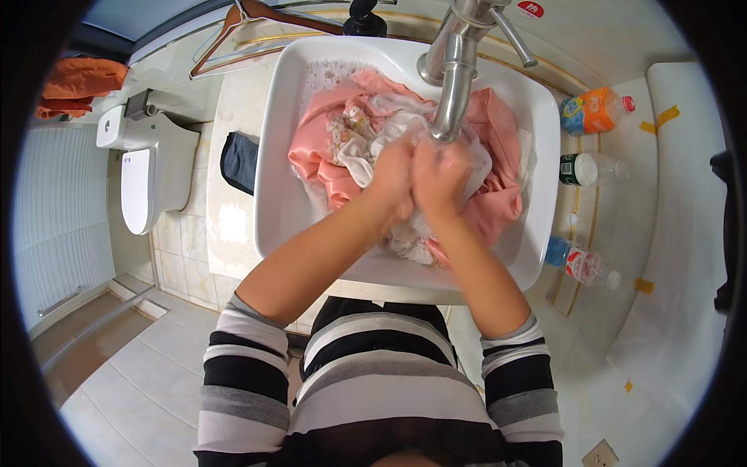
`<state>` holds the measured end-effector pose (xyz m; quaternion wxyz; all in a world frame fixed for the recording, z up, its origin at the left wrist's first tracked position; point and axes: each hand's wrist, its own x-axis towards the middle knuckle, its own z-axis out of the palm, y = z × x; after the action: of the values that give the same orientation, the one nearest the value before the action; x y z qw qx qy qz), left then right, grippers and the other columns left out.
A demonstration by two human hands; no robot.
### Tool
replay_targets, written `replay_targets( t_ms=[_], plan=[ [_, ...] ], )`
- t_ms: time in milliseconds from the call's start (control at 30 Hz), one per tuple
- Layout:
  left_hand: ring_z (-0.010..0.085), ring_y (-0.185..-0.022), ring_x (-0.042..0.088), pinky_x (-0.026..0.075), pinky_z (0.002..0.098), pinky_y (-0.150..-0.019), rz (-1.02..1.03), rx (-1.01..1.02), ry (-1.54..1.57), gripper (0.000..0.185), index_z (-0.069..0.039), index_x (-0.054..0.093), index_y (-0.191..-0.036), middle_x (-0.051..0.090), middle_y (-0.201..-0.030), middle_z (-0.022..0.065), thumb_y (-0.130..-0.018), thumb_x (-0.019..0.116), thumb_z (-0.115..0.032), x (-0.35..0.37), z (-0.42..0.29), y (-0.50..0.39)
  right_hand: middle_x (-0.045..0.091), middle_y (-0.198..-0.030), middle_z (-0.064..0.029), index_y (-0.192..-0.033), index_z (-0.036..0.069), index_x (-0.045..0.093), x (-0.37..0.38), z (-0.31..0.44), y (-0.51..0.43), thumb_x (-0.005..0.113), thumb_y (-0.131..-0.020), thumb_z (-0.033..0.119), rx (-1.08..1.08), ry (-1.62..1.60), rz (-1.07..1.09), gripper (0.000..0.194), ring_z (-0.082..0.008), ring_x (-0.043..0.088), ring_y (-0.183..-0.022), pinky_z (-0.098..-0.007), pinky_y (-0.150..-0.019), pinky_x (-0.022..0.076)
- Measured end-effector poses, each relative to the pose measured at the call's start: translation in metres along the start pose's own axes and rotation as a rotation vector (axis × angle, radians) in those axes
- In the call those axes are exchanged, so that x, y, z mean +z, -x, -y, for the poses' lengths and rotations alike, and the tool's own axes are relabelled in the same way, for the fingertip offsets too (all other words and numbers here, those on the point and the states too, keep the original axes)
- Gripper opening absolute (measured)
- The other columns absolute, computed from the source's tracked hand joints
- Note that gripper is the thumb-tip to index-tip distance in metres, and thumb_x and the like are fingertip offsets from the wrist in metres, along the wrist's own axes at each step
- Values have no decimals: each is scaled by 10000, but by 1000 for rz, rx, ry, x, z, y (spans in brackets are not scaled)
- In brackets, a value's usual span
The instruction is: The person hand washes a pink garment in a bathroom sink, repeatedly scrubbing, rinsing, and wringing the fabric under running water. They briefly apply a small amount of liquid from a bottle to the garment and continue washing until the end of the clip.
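Observation:
Under the spout of a steel faucet (453, 99), my left hand (397, 175) and my right hand (442, 175) are pressed close together. Both grip wet white fabric (402, 125) bunched between them; motion blur and foam hide the fingertips. Around them, pink satin cloth (315, 140) lies in folds in a white ceramic washbasin (269, 146). A strip of flower trim (344, 131) shows on the cloth left of my hands. Soap suds (332, 73) float at the basin's far left corner. Whether the pink and white fabrics are one garment, I cannot tell.
Right of the basin stand an orange-labelled bottle (592, 111), a clear bottle (613, 169) and a bottle with blue liquid (578, 262). A dark cloth (239, 163) lies on the counter (233, 251). Hangers (216, 46) and a black dispenser (365, 23) are behind; a toilet (140, 187) is left.

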<state>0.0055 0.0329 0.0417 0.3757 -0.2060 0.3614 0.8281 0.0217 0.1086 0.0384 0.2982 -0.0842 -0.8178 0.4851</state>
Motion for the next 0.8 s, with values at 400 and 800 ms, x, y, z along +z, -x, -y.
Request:
replay_targets(
  t_ms=[400,800],
  plan=[
    [173,-890,569,471,359,-839,49,-83,146,311,-81,531,-1014,589,-915,76,-1002,401,-363,8,-14,11,520,-647,-171,-667,31,480,-7,14,3,578,-867,159,-185,209,96,257,-404,551,-627,-469,-570,444],
    [169,-739,525,454,336,-742,434,-251,501,356,-88,548,-910,561,-813,35,-999,421,-408,-3,-12,2,573,-666,-197,-679,0,563,-6,12,21,609,-840,175,51,148,165,242,-390,577,-639,-482,-593,425]
  ],
)
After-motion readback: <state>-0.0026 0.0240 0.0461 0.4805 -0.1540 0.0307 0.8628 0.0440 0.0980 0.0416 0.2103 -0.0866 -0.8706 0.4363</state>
